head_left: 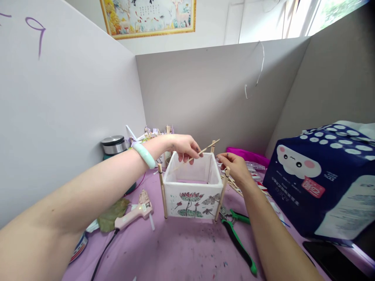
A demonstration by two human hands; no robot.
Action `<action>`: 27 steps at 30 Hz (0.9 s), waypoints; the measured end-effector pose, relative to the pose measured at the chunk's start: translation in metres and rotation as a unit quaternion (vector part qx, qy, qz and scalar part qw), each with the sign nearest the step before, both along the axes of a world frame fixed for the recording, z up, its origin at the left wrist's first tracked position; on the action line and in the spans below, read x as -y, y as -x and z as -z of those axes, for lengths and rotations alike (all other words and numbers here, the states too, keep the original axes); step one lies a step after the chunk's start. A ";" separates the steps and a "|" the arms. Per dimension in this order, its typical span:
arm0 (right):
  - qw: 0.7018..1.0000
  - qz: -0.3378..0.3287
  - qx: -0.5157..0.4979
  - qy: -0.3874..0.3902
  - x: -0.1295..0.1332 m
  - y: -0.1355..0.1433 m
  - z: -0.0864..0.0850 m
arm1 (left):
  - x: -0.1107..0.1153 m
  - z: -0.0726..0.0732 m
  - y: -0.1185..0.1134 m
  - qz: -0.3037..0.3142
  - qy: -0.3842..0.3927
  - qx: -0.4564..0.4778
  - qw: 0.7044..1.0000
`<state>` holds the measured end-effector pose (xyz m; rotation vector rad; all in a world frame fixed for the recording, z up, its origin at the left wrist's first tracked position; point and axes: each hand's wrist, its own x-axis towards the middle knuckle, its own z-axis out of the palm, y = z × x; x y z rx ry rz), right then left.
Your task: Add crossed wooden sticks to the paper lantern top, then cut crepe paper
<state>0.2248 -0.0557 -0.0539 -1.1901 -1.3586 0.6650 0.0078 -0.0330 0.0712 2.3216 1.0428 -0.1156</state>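
A white square box frame (193, 200) with an open top stands on the table, a lotus and dragonflies drawn on its front. Wooden sticks (163, 191) are fixed upright at its corners. My left hand (186, 148), above the box opening, is closed on a thin wooden stick (208, 147) that slants up to the right. At the right rear of the box is my right hand (236, 166), thumb and forefinger pinched close to the rim. Whatever lies between those fingertips, if anything, is too small to make out.
A pink glue gun (134, 214) lies left of the box, and green-handled pliers (238, 244) lie to its right. A dark blue tissue pack (293, 187) and a black phone (334, 261) are at the right. A steel-lidded cup (113, 144) stands back left. Grey panels (205, 93) enclose the table.
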 end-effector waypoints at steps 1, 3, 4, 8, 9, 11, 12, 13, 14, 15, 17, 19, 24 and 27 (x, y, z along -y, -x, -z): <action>1.000 0.005 0.001 0.000 0.002 -0.001 -0.002 | 0.000 -0.004 0.001 0.006 -0.022 0.016 1.000; 1.000 0.014 -0.003 0.001 0.004 -0.004 -0.006 | -0.001 -0.012 0.003 0.017 -0.071 0.024 0.997; 1.000 0.017 -0.008 0.002 0.006 -0.005 -0.008 | -0.001 -0.014 0.004 0.021 -0.096 0.015 0.995; 1.000 0.015 -0.027 0.000 0.008 -0.008 -0.012 | -0.003 -0.014 0.003 0.033 -0.164 -0.038 0.985; 0.999 0.013 -0.032 -0.002 0.009 -0.009 -0.013 | -0.002 -0.013 0.003 0.037 -0.170 -0.048 0.984; 0.999 0.011 -0.039 -0.007 0.011 -0.009 -0.015 | 0.000 -0.010 0.001 0.047 -0.178 -0.061 0.981; 0.999 0.010 -0.042 -0.009 0.011 -0.009 -0.016 | 0.002 -0.009 0.000 0.051 -0.182 -0.065 0.980; 0.999 0.009 -0.045 -0.011 0.012 -0.009 -0.017 | 0.004 -0.009 -0.001 0.053 -0.185 -0.068 0.979; 0.999 0.007 -0.048 -0.013 0.013 -0.009 -0.019 | 0.006 -0.009 -0.002 0.055 -0.184 -0.071 0.979; 0.999 0.005 -0.050 -0.014 0.014 -0.009 -0.020 | 0.008 -0.009 -0.004 0.057 -0.180 -0.074 0.979; 0.999 0.003 -0.050 -0.014 0.015 -0.009 -0.021 | 0.010 -0.009 -0.006 0.060 -0.174 -0.081 0.980; 0.999 0.000 -0.049 -0.013 0.015 -0.008 -0.021 | 0.009 -0.006 -0.007 0.068 -0.179 -0.088 0.978; 0.999 -0.007 -0.036 -0.019 0.017 -0.012 -0.023 | -0.003 0.003 -0.007 0.098 -0.208 -0.090 0.969; 0.998 -0.066 0.004 -0.009 0.028 -0.015 -0.031 | -0.003 0.005 -0.009 0.113 -0.218 -0.094 0.965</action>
